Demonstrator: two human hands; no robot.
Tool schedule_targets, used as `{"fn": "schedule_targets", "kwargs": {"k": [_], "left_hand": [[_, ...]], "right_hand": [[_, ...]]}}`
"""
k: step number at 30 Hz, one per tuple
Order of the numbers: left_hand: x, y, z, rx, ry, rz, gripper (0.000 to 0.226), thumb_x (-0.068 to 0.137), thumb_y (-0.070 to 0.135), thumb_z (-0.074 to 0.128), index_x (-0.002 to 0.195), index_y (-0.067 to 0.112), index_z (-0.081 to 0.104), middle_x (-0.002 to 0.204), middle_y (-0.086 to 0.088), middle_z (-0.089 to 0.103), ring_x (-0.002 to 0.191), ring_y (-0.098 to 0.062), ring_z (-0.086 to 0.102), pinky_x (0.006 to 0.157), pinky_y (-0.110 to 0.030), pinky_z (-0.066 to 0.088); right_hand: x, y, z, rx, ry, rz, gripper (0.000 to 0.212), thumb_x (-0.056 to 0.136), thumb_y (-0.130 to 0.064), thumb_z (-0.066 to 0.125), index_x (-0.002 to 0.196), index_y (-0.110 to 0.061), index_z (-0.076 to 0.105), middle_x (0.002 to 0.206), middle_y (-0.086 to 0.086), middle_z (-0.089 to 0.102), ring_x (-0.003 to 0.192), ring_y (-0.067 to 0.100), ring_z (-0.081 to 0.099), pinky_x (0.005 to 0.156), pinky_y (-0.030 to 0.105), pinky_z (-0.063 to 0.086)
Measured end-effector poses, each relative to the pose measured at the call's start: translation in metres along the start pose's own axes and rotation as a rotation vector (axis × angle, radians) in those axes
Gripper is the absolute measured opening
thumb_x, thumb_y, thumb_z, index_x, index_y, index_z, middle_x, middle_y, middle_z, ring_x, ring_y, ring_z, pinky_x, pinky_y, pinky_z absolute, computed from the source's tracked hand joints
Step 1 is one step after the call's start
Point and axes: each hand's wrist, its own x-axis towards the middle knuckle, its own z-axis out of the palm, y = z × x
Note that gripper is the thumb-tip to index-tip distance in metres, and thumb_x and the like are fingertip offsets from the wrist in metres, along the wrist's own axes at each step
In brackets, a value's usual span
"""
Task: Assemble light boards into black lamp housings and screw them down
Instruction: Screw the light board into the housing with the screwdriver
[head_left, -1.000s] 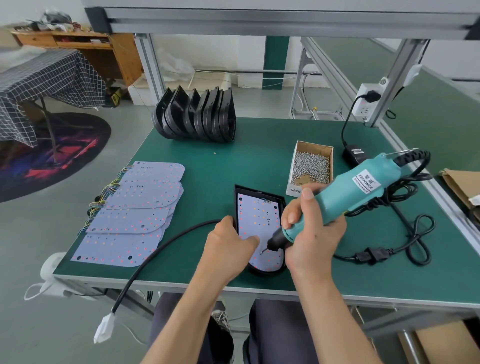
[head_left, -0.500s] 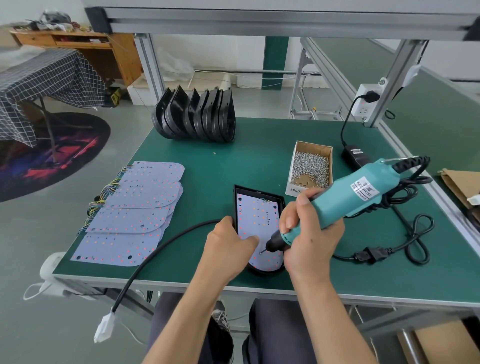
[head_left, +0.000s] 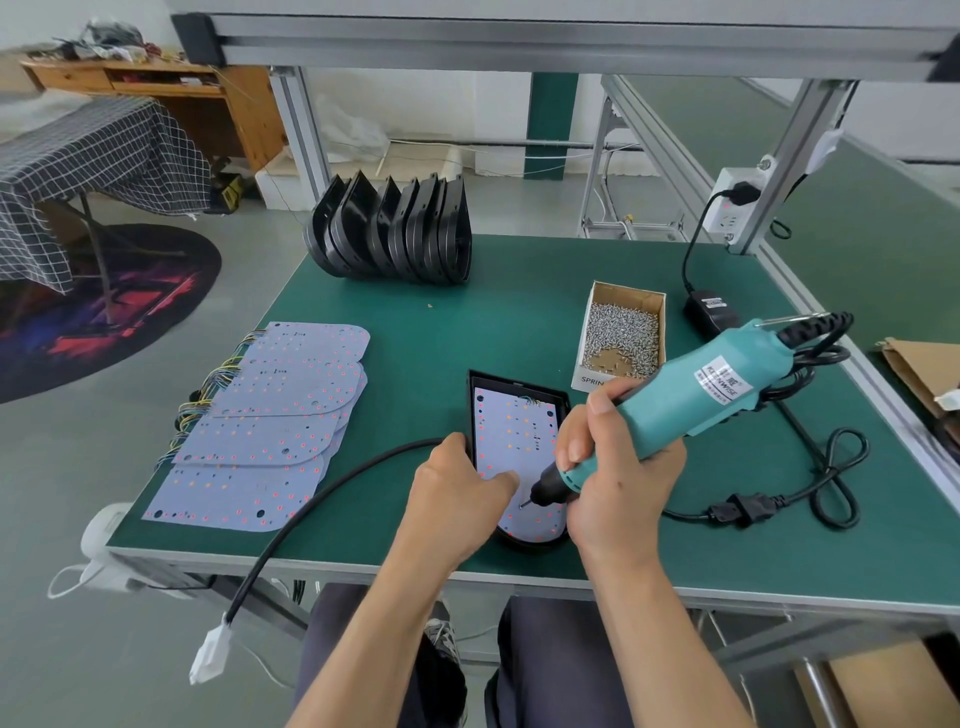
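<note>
A black lamp housing (head_left: 519, 383) lies near the table's front edge with a white light board (head_left: 511, 431) seated inside it. My left hand (head_left: 457, 493) grips the housing's left rim, thumb lying on the board. My right hand (head_left: 608, 467) grips a teal electric screwdriver (head_left: 696, 384), tilted, its bit tip touching a screw on the board's lower part. A black cable (head_left: 322, 499) leaves the housing to the left and hangs over the table edge, ending in a white plug (head_left: 210, 657).
Several spare light boards (head_left: 270, 421) are fanned out at the left. A row of black housings (head_left: 395, 234) stands at the back. A cardboard box of screws (head_left: 623, 332) sits right of centre; the screwdriver's power cord (head_left: 810, 478) loops at the right.
The screwdriver has tipped lower and its bit has come down onto the board's lower part. My left hand has stayed on the housing.
</note>
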Motion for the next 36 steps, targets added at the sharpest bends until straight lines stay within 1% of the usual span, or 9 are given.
{"fn": "schedule_targets", "kwargs": {"k": [5, 16, 21, 24, 26, 30, 32, 34, 36], "left_hand": [[0.001, -0.001, 0.001, -0.003, -0.001, 0.000, 0.023, 0.081, 0.030, 0.073, 0.090, 0.016, 0.057, 0.087, 0.003, 0.066, 0.081, -0.016, 0.061, 0.059, -0.029, 0.042], [0.001, -0.003, 0.002, -0.001, 0.010, -0.007, 0.023, 0.079, 0.031, 0.073, 0.086, 0.018, 0.055, 0.083, 0.005, 0.065, 0.074, -0.013, 0.059, 0.055, -0.027, 0.038], [0.001, -0.003, 0.002, -0.008, 0.004, -0.004, 0.023, 0.080, 0.030, 0.073, 0.087, 0.018, 0.055, 0.083, 0.005, 0.065, 0.073, -0.013, 0.060, 0.055, -0.027, 0.040], [0.000, -0.003, 0.001, -0.007, -0.001, -0.005, 0.024, 0.081, 0.029, 0.073, 0.089, 0.015, 0.057, 0.086, 0.002, 0.067, 0.079, -0.018, 0.063, 0.058, -0.030, 0.045], [0.000, -0.002, 0.001, -0.010, -0.001, -0.004, 0.024, 0.081, 0.029, 0.074, 0.090, 0.015, 0.057, 0.087, 0.001, 0.067, 0.080, -0.019, 0.063, 0.059, -0.030, 0.045], [-0.001, -0.001, -0.001, -0.009, -0.003, -0.005, 0.024, 0.081, 0.030, 0.074, 0.091, 0.016, 0.057, 0.088, 0.002, 0.067, 0.080, -0.018, 0.063, 0.059, -0.029, 0.044], [-0.002, 0.000, -0.001, -0.004, -0.006, -0.014, 0.025, 0.081, 0.030, 0.074, 0.092, 0.015, 0.057, 0.089, 0.001, 0.067, 0.082, -0.020, 0.063, 0.060, -0.030, 0.046], [-0.002, 0.000, -0.002, -0.010, -0.017, -0.022, 0.024, 0.081, 0.030, 0.074, 0.093, 0.015, 0.058, 0.088, 0.002, 0.068, 0.081, -0.019, 0.064, 0.063, -0.030, 0.049], [-0.002, 0.000, -0.003, -0.013, -0.024, -0.025, 0.023, 0.081, 0.031, 0.073, 0.091, 0.017, 0.059, 0.086, 0.005, 0.067, 0.077, -0.015, 0.063, 0.060, -0.028, 0.048]], "right_hand": [[0.000, 0.000, -0.001, 0.000, 0.007, 0.010, 0.012, 0.089, -0.019, 0.065, 0.083, -0.030, 0.066, 0.052, -0.003, 0.046, 0.045, 0.018, 0.041, 0.049, 0.026, 0.040], [-0.003, -0.002, 0.000, 0.019, 0.040, 0.010, 0.011, 0.087, -0.020, 0.066, 0.081, -0.030, 0.065, 0.051, -0.003, 0.045, 0.045, 0.017, 0.040, 0.049, 0.025, 0.041], [-0.003, -0.001, -0.003, 0.003, 0.031, 0.001, 0.011, 0.088, -0.020, 0.065, 0.083, -0.030, 0.066, 0.052, -0.003, 0.046, 0.046, 0.019, 0.041, 0.050, 0.027, 0.042], [-0.004, 0.000, -0.005, -0.012, 0.010, 0.007, 0.009, 0.089, -0.021, 0.066, 0.087, -0.030, 0.066, 0.054, -0.001, 0.049, 0.048, 0.021, 0.043, 0.052, 0.028, 0.044], [-0.004, -0.001, -0.008, -0.016, -0.015, 0.015, 0.008, 0.090, -0.021, 0.066, 0.093, -0.028, 0.067, 0.057, 0.003, 0.051, 0.049, 0.023, 0.047, 0.055, 0.030, 0.046], [-0.002, -0.008, -0.014, -0.043, -0.096, 0.051, 0.016, 0.091, -0.025, 0.068, 0.106, -0.026, 0.072, 0.068, 0.006, 0.062, 0.062, 0.024, 0.060, 0.066, 0.031, 0.052], [0.001, -0.013, -0.013, 0.005, -0.093, 0.100, 0.019, 0.088, -0.024, 0.071, 0.106, -0.025, 0.074, 0.069, 0.005, 0.062, 0.061, 0.023, 0.059, 0.063, 0.032, 0.051], [0.009, -0.021, -0.012, 0.121, -0.063, 0.129, 0.018, 0.086, -0.024, 0.070, 0.104, -0.019, 0.072, 0.063, 0.004, 0.056, 0.051, 0.019, 0.051, 0.054, 0.028, 0.045], [0.019, -0.031, -0.017, 0.247, -0.037, 0.131, 0.018, 0.091, -0.029, 0.064, 0.103, -0.016, 0.068, 0.059, 0.001, 0.051, 0.047, 0.015, 0.044, 0.051, 0.024, 0.039]]}}
